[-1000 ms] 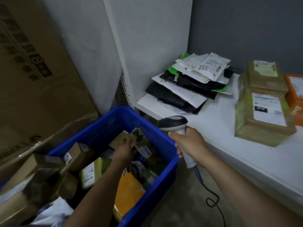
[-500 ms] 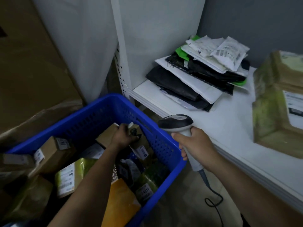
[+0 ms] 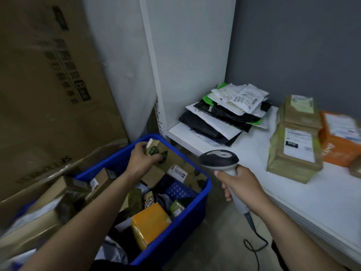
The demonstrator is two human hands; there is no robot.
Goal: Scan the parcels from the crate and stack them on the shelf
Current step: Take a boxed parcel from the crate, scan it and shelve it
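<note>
Closest to you, both forearms reach forward from the bottom edge. Your right hand (image 3: 239,184) is wrapped in a closed grip around the handle of the barcode scanner (image 3: 224,167), holding it upright in the gap between the crate and the shelf, with the dark head tipped forward and the cable (image 3: 254,243) trailing down to the floor. Your left arm stretches out over the blue crate (image 3: 197,210), wrist bent down, and your left hand (image 3: 140,160) closes its grip on a small brown parcel (image 3: 158,151) with dark green markings, lifted near the crate's far rim. Below it the crate holds a jumble of parcels: an orange box (image 3: 150,223) nearest you, small brown cartons, and a white-labelled packet (image 3: 176,172) further in. More cardboard boxes lean against the crate's left side.

To the right, the white shelf (image 3: 322,202) carries two stacked green-wrapped parcels (image 3: 295,145) with an orange box (image 3: 340,139) just beside them. At the shelf's far corner sits a heap of black, white and green mailer bags (image 3: 228,114). A large printed cardboard carton (image 3: 48,85) stands at the far left.
</note>
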